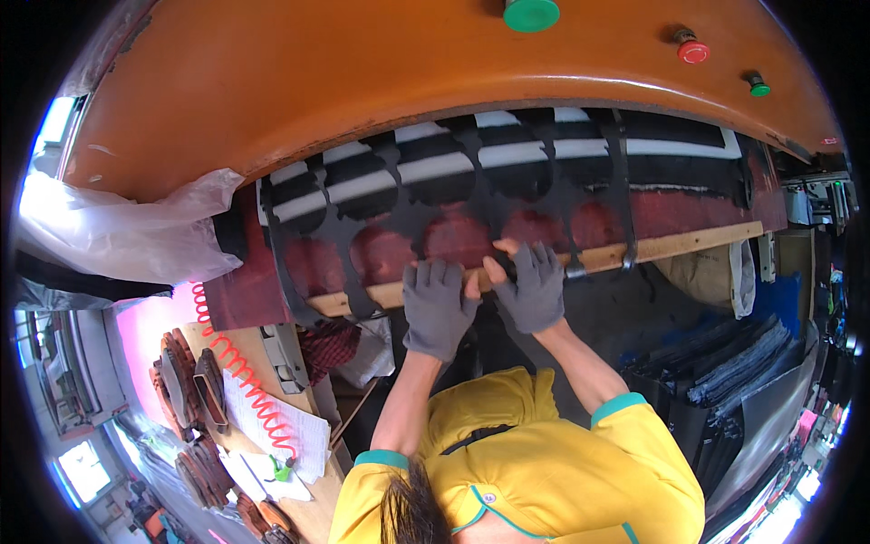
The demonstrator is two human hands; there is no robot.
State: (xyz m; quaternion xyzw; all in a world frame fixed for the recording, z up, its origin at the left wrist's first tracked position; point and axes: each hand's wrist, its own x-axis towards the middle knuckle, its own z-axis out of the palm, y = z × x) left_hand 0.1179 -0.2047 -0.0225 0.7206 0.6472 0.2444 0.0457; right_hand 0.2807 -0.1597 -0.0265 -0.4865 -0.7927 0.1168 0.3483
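Note:
A black sheet with large rounded cut-outs [396, 195] lies across a dark red board [381, 254], its narrow strips running toward me over a wooden batten [605, 258] at the board's near edge. My left hand [437, 308], in a grey glove with a bare thumb tip, closes over the batten where one strip comes down. Just right of it, my right hand [530, 288], gloved alike with thumb and a fingertip bare, grips a neighbouring strip. Parts of the strips are hidden under both hands. White bands [435, 168] show through the openings farther back.
An orange machine housing [362, 68] overhangs the board, bearing a red button [693, 52] and green buttons [531, 14]. Clear plastic film [127, 227] hangs at left. A red coiled hose [240, 367] crosses a side table with papers [285, 422]. Black sheets [725, 376] are stacked at right.

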